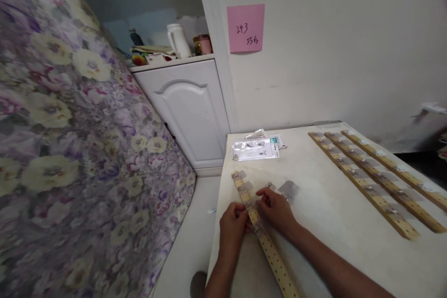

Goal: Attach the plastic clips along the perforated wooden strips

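Note:
A long wooden strip with rows of holes (274, 258) lies on the table before me, with several clear plastic hooks (241, 187) along its far part. My left hand (233, 223) is at the strip's left edge, thumb and finger pinched on the metal part of a clear hook. From the other side my right hand (277, 209) reaches in with curled fingers; its fingertips are at the clear plate of that hook, partly hidden. Just beyond the right hand are loose clear hooks (289, 189) on the tabletop.
Opened clear packaging (255, 149) lies at the table's far left. Three more wooden strips (363, 184) with hooks lie on the right. The white table (335, 256) meets a wall bearing a pink note (246, 28). A floral curtain (87, 149) hangs left, beside a white cabinet (188, 116).

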Demonstrator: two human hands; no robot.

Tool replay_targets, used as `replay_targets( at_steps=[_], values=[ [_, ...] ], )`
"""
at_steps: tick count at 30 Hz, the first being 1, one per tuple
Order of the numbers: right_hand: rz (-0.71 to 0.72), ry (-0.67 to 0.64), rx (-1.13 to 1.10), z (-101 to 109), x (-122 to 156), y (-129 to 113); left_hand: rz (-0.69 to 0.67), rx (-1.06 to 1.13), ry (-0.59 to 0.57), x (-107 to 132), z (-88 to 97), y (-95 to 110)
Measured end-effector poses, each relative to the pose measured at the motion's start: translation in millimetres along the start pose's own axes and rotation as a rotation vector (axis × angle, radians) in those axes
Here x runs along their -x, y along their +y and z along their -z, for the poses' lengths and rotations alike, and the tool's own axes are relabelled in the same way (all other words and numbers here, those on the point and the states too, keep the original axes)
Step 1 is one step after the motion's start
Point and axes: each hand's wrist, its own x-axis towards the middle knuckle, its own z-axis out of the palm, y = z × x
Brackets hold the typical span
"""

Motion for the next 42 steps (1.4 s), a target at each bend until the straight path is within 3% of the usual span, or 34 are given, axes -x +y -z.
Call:
replay_targets(
  at_steps=[19,30,42],
  values=[
    [-0.005,-0.005,0.004,-1.6,0.0,1.6,0.02,-0.009,-0.002,-3.9,0.7,-4.0],
    [0.126,0.045,0.101,0.3,6.9,-6.1,0.034,-0.004,-0.014,-1.6,0.5,1.5],
    [0.302,-0.068,0.371,6.3,19.5,-24.4,0.032,-0.01,-0.004,2.1,0.2,6.7]
  ],
)
